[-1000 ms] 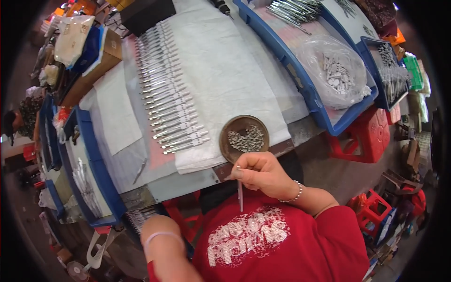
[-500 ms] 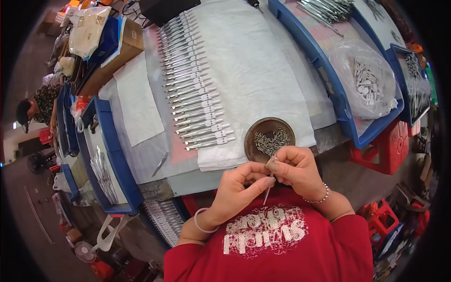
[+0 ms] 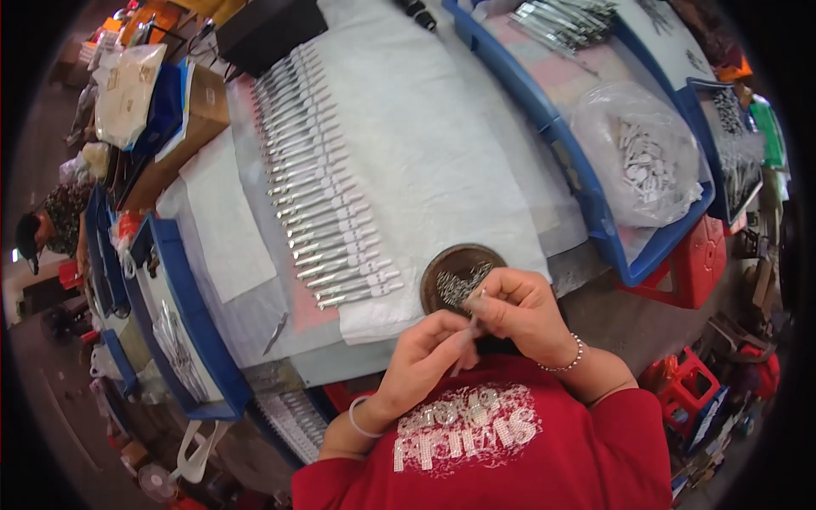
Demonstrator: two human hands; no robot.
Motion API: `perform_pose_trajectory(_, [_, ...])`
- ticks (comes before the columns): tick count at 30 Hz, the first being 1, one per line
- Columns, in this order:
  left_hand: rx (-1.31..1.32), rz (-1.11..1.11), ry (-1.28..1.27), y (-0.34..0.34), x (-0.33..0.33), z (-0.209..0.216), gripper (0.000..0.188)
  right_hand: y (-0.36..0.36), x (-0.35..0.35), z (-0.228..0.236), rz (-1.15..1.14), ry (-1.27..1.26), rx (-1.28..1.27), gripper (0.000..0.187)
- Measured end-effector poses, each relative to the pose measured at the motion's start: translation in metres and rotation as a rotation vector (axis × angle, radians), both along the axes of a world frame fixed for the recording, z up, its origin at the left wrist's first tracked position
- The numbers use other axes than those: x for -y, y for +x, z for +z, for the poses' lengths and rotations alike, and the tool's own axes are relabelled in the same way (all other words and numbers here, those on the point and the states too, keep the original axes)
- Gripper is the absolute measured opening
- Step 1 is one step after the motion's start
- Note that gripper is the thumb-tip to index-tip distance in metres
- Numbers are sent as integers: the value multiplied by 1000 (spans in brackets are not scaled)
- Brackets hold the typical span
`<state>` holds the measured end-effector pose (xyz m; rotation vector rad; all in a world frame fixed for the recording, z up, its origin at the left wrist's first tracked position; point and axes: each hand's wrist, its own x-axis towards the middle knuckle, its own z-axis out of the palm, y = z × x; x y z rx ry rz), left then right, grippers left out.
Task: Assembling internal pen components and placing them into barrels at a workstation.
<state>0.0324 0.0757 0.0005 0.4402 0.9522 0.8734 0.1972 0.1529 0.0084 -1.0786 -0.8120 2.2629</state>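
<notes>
My left hand [image 3: 425,353] is closed in a pinch around a slim, pale, rod-like piece [image 3: 473,325], held in front of my chest. At its upper end my right hand [image 3: 523,314] is also closed, thumb against forefinger; whatever sits between those fingertips is too small and blurred to name. Just beyond my fingers stands a round brown bowl [image 3: 432,287] holding many small metal pins [image 3: 459,285]. To the left, a long row of slender silver tools with white labelled ends [image 3: 331,221] lies side by side on a white cloth [image 3: 425,153].
On the right a blue tray [image 3: 595,217] holds a clear bag of small metal parts [image 3: 646,166] and a bundle of metal rods [image 3: 565,25]. Another blue tray [image 3: 200,314] is at the left. A thin tool [image 3: 275,333] lies near the table edge; red stools [image 3: 688,387] stand right.
The whole view has shifted, so the table items sit lower and further left. My hands stay together by the bowl; the rod's lower end, plain earlier, is now hard to see.
</notes>
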Motion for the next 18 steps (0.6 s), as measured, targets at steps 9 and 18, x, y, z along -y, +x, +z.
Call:
perform_pose_trajectory(9, [-274, 476, 139, -40, 31, 23, 10, 67, -131, 60, 6, 1159, 700, 12])
perform_pose_trajectory(18, [-186, 547, 244, -43, 53, 21, 11, 47, -320, -25, 339, 1579, 1417, 13])
